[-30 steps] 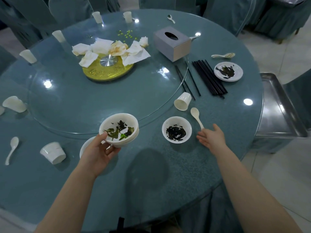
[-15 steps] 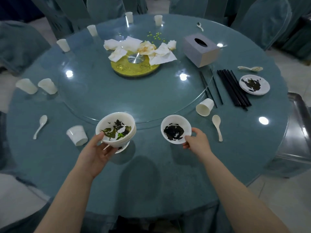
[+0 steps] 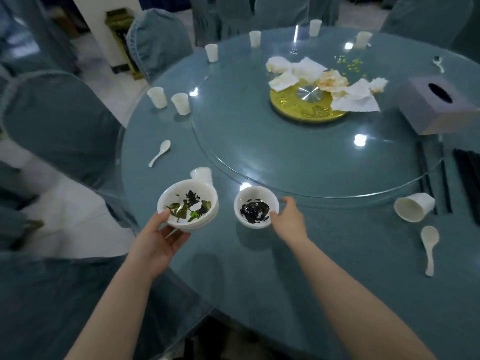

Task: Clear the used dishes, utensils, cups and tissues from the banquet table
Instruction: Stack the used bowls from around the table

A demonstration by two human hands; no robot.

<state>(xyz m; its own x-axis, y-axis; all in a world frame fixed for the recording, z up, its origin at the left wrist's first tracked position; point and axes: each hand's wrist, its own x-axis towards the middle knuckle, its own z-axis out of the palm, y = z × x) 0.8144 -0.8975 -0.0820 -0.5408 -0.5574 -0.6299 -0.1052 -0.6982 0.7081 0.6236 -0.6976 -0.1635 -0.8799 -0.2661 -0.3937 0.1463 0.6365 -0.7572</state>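
Teal table point(image 3: 259, 268): my right hand point(image 3: 287, 223) grips a smeared bowl point(image 3: 255, 210); my left hand point(image 3: 155, 241) cups the stack point(image 3: 188, 209).

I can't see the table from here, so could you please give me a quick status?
Left hand holds stacked bowls. Right hand grips second bowl. Tipped cup just behind the stack.

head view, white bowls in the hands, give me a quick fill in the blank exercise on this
1. The left hand holds a stack of white bowls with ____ leafy scraps.
2. The right hand grips a small white bowl of ____ residue.
3. The crumpled white tissues lie by a round ____ disc.

Missing: green; black; gold
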